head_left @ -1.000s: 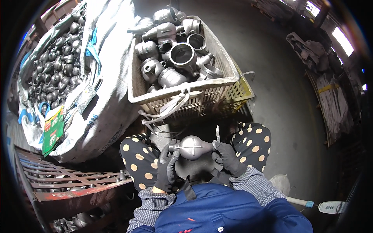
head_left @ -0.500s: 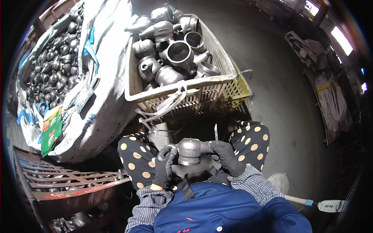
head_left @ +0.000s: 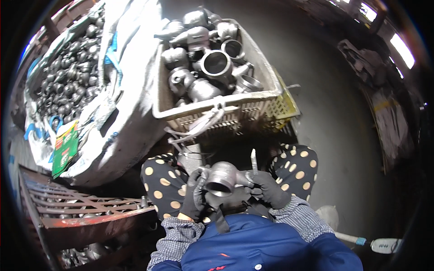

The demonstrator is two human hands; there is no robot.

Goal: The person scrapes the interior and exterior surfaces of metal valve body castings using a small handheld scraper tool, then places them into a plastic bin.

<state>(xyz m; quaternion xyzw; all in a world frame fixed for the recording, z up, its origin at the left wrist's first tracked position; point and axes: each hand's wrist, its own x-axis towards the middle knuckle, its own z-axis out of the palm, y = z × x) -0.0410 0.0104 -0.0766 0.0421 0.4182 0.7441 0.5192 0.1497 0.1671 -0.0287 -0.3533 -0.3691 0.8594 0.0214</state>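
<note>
I hold the hollow metal pipe fitting (head_left: 222, 173) at lower centre, open mouth toward the bottom edge. My left hand (head_left: 194, 193) clamps its left side; my right hand (head_left: 268, 187) clamps its narrow right neck and a thin blade (head_left: 254, 160).

Left grip (head_left: 193, 194) curled, right grip (head_left: 268, 188) clenched, forearms (head_left: 304, 216) angled inward
</note>
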